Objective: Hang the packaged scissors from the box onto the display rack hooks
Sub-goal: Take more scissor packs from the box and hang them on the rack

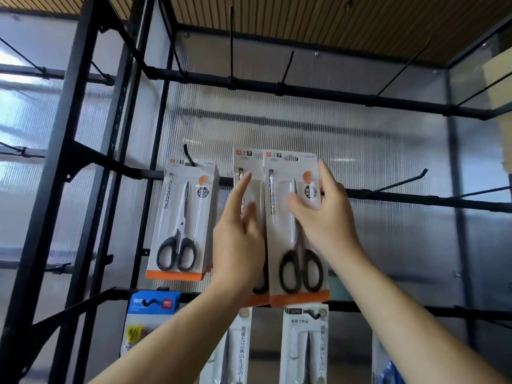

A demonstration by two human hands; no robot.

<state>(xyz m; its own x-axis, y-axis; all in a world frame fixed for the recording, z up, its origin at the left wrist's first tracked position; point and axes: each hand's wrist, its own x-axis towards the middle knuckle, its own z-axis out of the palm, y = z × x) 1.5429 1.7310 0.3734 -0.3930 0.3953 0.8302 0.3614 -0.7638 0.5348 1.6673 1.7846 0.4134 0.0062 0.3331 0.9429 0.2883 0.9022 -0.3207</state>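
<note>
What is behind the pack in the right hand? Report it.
Behind the front pack, a second scissors pack shows only its left strip, left hand touching it. Any hook there is covered.

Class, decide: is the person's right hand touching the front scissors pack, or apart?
Touching. The head view shows the right hand with its thumb lying on the front scissors pack, fingers along its right edge.

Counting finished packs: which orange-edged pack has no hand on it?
The leftmost pack, hanging on its hook; the left hand touches the middle pack, the right hand holds the right pack.
</note>
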